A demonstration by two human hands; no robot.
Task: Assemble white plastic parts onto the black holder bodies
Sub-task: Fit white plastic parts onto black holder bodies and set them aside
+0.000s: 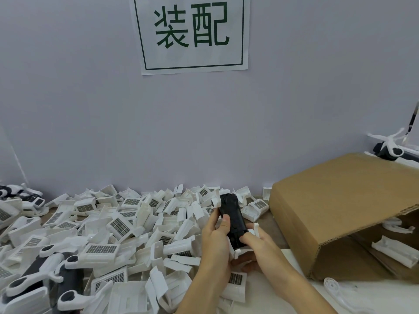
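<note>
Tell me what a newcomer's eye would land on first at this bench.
First the white sign with two big green characters, high on the grey wall. Next the heap of white plastic parts that spreads over the left and middle of the table, many with dark grid panels. Then, right of the heap, the left hand and right hand grip a black holder body, beside a tipped cardboard box on the right.

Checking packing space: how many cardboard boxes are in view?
1. The cardboard box lies on its side at right, beside the right hand; others may be out of frame.
</note>
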